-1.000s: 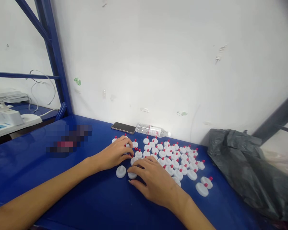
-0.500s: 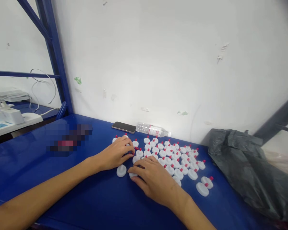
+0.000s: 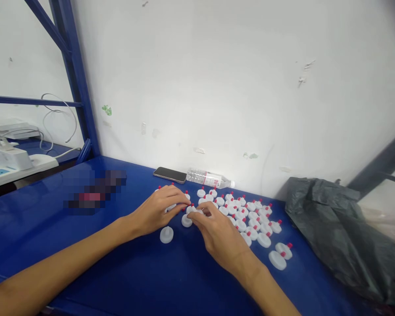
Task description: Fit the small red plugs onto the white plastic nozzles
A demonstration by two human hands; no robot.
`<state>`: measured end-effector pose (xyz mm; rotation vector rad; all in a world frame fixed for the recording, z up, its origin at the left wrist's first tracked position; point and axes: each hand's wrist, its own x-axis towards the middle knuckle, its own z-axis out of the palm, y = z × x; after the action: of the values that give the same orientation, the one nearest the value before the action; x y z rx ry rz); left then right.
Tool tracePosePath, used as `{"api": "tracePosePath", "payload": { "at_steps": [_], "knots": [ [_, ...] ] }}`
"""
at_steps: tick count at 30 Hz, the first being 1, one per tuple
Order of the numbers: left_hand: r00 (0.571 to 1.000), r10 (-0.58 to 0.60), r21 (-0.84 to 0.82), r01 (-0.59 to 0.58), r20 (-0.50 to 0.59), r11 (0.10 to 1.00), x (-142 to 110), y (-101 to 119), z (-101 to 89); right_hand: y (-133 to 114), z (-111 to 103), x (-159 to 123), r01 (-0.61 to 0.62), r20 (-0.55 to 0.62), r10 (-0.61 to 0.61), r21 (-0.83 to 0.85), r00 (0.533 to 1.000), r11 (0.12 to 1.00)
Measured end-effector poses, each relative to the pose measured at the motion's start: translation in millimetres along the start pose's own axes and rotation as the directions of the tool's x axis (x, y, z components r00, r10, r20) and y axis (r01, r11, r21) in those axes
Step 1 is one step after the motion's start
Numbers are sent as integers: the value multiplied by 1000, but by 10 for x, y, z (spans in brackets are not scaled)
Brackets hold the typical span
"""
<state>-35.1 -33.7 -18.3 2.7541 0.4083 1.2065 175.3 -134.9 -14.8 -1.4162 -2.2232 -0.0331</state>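
Note:
My left hand [image 3: 159,206] is closed in a pinch above the left end of a group of white round caps, with a bit of red showing at its fingertips, apparently a small red tip. Close beside it, my right hand [image 3: 217,230] pinches a white cap [image 3: 199,211], partly hidden by the fingers. Just below the fingertips sits another white cap [image 3: 186,220]. Nearer to me, a white cap with a bare white nozzle [image 3: 166,235] stands alone. Many red-tipped white caps [image 3: 242,213] spread to the right of my hands.
A phone [image 3: 170,174] and a clear plastic bottle [image 3: 210,178] lie along the wall at the back of the blue table [image 3: 134,272]. On the right is a dark plastic bag [image 3: 342,237]. A white power strip [image 3: 23,169] sits at the far left, near a blue metal frame [image 3: 75,79].
My right hand has moved up and away from me, bringing a white cap towards my left fingertips. My left hand has shifted slightly right, its fingers now beside the right hand's.

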Motion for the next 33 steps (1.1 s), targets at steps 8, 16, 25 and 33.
{"api": "tracePosePath", "payload": {
  "at_steps": [8, 16, 25, 33],
  "knots": [
    [998, 0, -99, 6, 60, 995, -7, 87, -4, -28, -40, 7, 66, -5, -67, -17, 998, 998],
    [997, 38, -59, -34, 65, 998, -44, 89, 57, -13, -50, -15, 139, 5, -139, -86, 990, 987],
    [1000, -3, -33, 3, -12, 999, -9, 58, 25, 14, 25, -8, 87, -259, -55, 117, 964, 989],
    [977, -149, 75, 139, 150, 987, -46, 107, 25, -4, 4, -15, 130, -409, -66, 131, 910, 983]
  ]
}}
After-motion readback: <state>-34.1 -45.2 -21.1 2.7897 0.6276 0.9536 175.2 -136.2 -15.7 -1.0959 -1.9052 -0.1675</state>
